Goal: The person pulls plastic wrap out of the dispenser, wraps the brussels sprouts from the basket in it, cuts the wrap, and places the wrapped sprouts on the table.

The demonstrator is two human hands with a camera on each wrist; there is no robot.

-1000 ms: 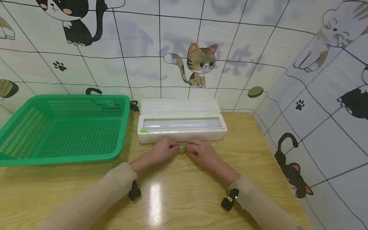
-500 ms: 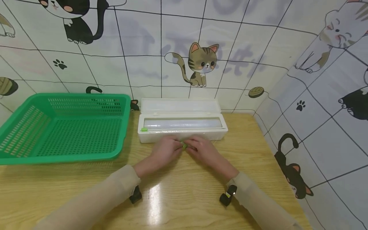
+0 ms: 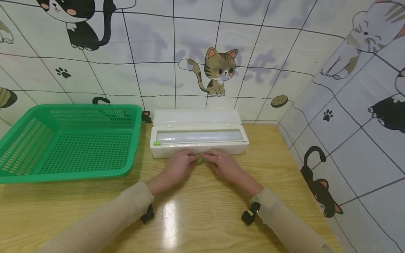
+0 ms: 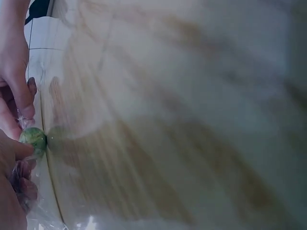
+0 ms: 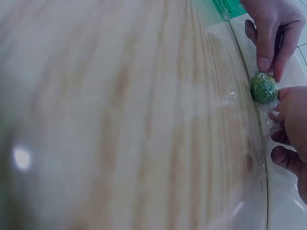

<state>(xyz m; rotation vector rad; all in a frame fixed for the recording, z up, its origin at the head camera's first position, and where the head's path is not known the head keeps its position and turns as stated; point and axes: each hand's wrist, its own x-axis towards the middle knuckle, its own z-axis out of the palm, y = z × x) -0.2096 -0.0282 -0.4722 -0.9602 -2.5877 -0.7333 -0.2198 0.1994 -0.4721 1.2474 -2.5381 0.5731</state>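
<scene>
A small round green Brussels sprout, wrapped in clear cling film, sits between my two hands close to the front of a white cling film box. On one side of it my left hand pinches the film with thumb and fingers right at the sprout. From the other side my right hand grips bunched film in its curled fingers. Both wrist views show crinkled film spreading from the fingers. The head view leaves most of the sprout hidden behind the fingertips.
The box's lid stands raised, with a film roll inside and a green slider at its left end. A green plastic basket stands left on the wooden table. Cat-print walls close the back and right.
Both hands have shifted slightly toward the box with the sprout, and the fingers have closed in around it, covering more of it. Basket and box stay put.
</scene>
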